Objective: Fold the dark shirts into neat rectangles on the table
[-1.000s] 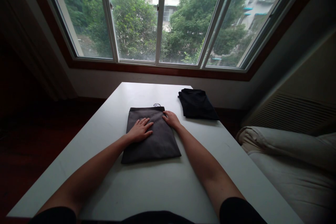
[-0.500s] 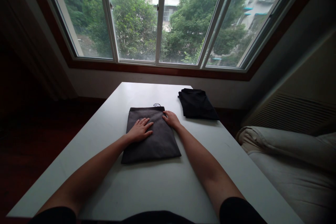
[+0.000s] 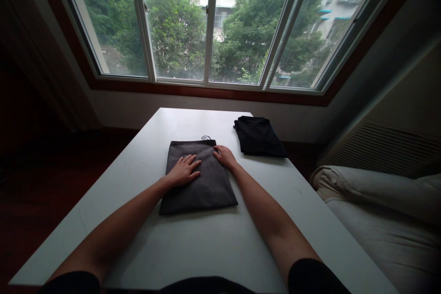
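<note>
A folded dark grey garment [image 3: 203, 188] lies flat in the middle of the white table [image 3: 213, 243]. My left hand [image 3: 184, 171] rests palm down on its upper middle, fingers stretched out and slightly apart. My right hand [image 3: 225, 156] lies flat on the garment's far right corner, fingers extended. Neither hand holds anything. A small tag or loop [image 3: 206, 138] pokes out past the garment's far edge.
A folded black garment [image 3: 259, 136] lies at the far right of the table. A wide window [image 3: 210, 23] spans the wall behind. A pale cushioned seat [image 3: 382, 211] stands to the right of the table. Dark floor lies to the left.
</note>
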The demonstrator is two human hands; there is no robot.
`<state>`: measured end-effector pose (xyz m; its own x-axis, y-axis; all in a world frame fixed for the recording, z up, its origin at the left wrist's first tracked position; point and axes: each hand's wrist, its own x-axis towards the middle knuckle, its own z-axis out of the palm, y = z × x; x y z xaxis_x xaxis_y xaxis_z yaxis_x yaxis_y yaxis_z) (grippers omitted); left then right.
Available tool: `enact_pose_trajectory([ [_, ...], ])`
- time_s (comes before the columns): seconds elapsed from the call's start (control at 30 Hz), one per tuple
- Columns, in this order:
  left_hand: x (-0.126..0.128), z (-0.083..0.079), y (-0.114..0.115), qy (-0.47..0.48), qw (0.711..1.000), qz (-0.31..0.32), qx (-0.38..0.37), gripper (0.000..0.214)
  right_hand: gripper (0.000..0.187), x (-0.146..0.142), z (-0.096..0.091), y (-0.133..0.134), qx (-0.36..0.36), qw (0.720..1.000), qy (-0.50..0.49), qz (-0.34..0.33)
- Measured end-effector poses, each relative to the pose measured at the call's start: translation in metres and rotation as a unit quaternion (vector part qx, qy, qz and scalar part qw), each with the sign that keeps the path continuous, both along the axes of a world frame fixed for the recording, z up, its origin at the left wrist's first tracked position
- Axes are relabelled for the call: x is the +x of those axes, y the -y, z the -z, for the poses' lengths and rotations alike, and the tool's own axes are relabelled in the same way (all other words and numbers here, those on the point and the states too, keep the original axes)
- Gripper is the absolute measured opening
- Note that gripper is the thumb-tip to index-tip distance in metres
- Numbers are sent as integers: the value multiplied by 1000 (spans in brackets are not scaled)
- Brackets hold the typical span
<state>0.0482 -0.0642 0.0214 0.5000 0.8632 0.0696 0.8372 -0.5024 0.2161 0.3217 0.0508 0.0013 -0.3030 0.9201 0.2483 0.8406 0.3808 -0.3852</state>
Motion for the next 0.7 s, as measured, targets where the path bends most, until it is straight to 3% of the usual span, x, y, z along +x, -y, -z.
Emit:
enact_pose_trajectory([
  [0.33, 0, -1, 0, 0, 1000, -1, -1, 67, 41, 2, 8, -5, 16, 1000, -5, -9],
  [0.7, 0, 0, 0, -3, 1000, 0, 5, 66, 41, 1, 3, -3, 5, 1000, -2, -8],
])
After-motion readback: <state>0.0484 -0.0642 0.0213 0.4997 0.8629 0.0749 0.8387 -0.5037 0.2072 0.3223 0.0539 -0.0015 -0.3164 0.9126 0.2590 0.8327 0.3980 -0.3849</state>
